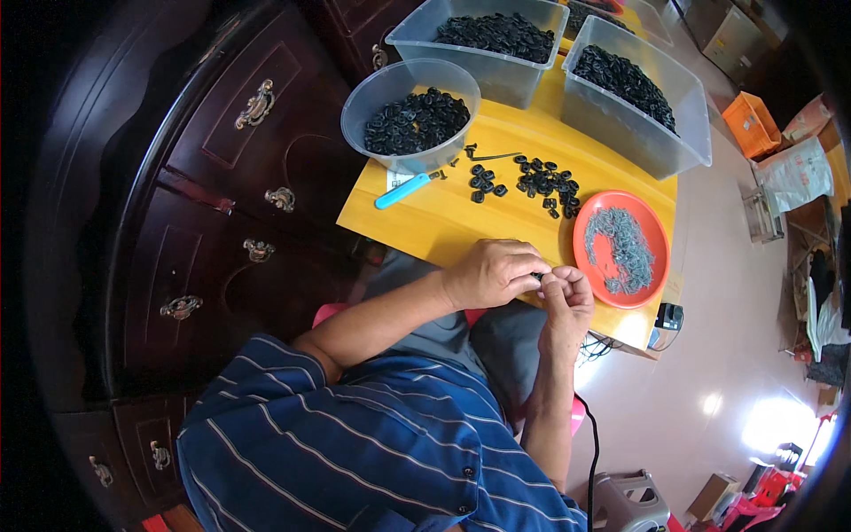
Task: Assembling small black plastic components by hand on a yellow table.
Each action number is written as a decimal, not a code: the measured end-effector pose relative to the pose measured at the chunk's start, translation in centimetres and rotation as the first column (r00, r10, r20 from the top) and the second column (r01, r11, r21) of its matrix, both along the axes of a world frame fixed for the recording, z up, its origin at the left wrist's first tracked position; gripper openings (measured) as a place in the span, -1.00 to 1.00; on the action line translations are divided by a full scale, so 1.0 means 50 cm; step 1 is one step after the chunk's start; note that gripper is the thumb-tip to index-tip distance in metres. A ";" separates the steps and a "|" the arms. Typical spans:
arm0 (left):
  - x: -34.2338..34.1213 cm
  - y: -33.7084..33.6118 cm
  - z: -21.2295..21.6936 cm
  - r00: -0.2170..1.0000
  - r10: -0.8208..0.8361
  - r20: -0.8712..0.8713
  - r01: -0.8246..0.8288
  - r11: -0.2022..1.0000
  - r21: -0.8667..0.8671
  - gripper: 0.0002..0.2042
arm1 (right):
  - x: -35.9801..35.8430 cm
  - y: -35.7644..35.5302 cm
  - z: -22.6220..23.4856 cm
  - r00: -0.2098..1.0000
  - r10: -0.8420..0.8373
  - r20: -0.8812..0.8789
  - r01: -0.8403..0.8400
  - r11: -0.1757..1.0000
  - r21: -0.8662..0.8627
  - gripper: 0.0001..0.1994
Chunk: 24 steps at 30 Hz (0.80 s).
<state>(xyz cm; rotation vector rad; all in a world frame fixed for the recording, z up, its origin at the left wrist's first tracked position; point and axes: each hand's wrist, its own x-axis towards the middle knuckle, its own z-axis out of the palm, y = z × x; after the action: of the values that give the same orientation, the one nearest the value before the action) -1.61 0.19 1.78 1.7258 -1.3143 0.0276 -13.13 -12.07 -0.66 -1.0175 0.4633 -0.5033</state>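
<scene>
The small black part (537, 276) shows only a sliver between the fingertips, so which way its long axis points cannot be told. It lies at the tips of the left hand (496, 273), whose thumb and forefinger pinch it; the right hand (569, 301) has thumb and fingers drawn together against it, their exact hold hidden. The table's (523, 226) near edge runs beneath the grip; bare top opens beyond it up to loose parts (547, 183), while the plate (659, 248) stands close on the right.
</scene>
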 end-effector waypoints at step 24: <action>0.190 0.021 -0.060 0.912 0.355 0.205 -0.384 0.915 0.126 -0.75 | 0.005 0.032 -0.018 0.949 0.301 -0.093 -0.304 0.952 -0.023 -0.87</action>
<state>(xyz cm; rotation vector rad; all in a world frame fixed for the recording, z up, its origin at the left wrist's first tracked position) 7.91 1.22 -1.19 2.1373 -1.1177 0.3072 -12.88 -10.47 -1.56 -1.1270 0.3684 -0.1930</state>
